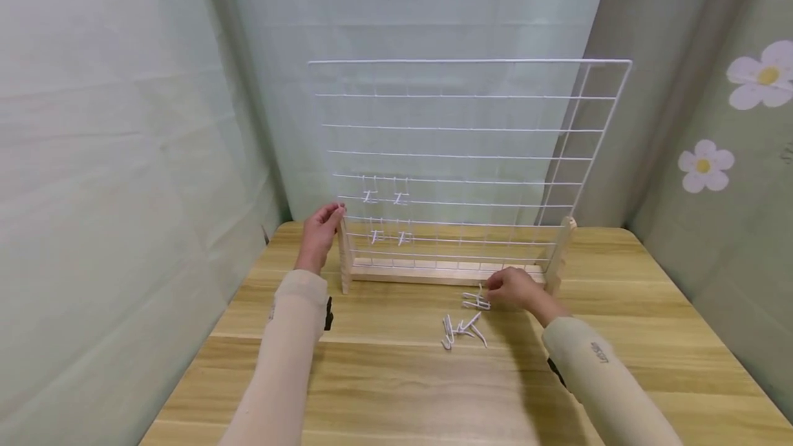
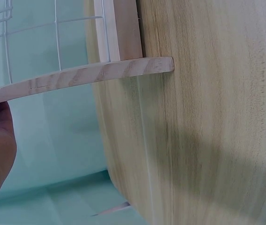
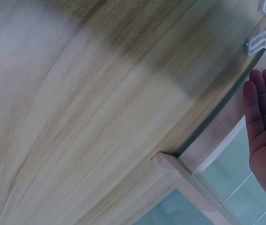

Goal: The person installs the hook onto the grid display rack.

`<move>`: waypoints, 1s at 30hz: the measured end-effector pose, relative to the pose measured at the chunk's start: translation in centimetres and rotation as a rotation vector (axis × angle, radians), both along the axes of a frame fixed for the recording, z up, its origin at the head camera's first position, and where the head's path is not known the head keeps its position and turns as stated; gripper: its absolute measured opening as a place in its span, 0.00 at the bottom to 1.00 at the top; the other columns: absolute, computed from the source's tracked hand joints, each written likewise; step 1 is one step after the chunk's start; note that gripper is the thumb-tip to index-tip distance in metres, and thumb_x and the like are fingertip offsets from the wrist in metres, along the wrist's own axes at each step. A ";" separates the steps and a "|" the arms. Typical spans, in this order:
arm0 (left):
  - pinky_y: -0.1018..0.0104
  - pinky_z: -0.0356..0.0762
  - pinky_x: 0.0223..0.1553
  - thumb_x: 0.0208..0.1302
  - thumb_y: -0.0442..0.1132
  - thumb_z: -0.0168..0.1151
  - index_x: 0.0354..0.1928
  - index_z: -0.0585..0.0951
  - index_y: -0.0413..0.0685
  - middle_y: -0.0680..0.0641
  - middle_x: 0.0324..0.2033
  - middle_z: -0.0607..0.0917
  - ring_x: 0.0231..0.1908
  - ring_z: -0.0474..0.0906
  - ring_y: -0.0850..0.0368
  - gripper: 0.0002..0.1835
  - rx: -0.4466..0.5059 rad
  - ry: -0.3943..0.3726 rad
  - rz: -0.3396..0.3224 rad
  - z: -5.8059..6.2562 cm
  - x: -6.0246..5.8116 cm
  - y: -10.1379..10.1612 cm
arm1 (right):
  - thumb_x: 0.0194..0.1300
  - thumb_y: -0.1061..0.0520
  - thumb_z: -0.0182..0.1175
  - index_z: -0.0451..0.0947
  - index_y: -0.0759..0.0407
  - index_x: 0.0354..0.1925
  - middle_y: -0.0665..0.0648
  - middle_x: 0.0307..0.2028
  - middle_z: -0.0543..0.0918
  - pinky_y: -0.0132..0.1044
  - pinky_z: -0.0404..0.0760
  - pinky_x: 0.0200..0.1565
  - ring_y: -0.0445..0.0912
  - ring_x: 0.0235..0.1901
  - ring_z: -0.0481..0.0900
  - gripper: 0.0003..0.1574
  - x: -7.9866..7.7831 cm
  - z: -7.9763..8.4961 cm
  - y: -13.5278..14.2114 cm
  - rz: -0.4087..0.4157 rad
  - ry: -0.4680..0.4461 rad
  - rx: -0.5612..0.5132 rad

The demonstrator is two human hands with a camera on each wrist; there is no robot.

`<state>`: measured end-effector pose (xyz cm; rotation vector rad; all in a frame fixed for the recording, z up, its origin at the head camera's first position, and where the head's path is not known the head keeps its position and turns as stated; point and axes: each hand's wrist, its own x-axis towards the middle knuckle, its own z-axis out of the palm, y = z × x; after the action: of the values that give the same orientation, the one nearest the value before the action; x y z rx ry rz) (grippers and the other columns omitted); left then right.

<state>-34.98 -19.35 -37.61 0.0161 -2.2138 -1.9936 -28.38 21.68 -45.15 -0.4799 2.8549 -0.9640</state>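
A white wire grid panel (image 1: 458,155) stands upright in a wooden stand (image 1: 434,272). My left hand (image 1: 320,231) grips the top of the stand's left wooden upright (image 1: 345,263); the left wrist view shows fingers against that upright (image 2: 86,75). Low in front of the stand's right end, my right hand (image 1: 514,288) pinches a white wire hook (image 1: 476,300) at its fingertips. The right wrist view shows this hook (image 3: 262,41) just beyond the fingers, the thumb out of view. More loose white wire hooks (image 1: 461,329) lie on the table nearer me.
Several white hooks (image 1: 401,198) hang in two rows on the grid's lower left. The stand's right upright (image 1: 560,250) is close beside my right hand. Pale curtains (image 1: 124,157) surround the wooden table (image 1: 384,391); the right one carries white flowers (image 1: 706,166).
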 end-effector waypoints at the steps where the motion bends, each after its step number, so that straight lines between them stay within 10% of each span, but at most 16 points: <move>1: 0.56 0.66 0.65 0.75 0.48 0.54 0.64 0.74 0.39 0.43 0.64 0.75 0.61 0.69 0.51 0.24 0.002 0.001 -0.001 0.0 0.0 0.1 | 0.57 0.60 0.70 0.87 0.63 0.41 0.54 0.34 0.88 0.44 0.80 0.43 0.47 0.37 0.81 0.13 0.0 -0.1 0.0 0.007 0.001 0.004; 30: 0.58 0.66 0.66 0.74 0.49 0.55 0.67 0.72 0.41 0.45 0.64 0.75 0.63 0.69 0.51 0.27 0.037 -0.014 0.007 -0.3 -0.3 0.0 | 0.60 0.59 0.69 0.83 0.55 0.23 0.43 0.16 0.73 0.34 0.65 0.27 0.40 0.21 0.65 0.09 0.1 -1.9 -2.0 0.035 0.069 0.034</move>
<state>-35.29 -19.36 -37.93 0.0426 -2.1821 -2.0371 -28.30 19.70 -47.06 -0.5683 2.9081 -0.9085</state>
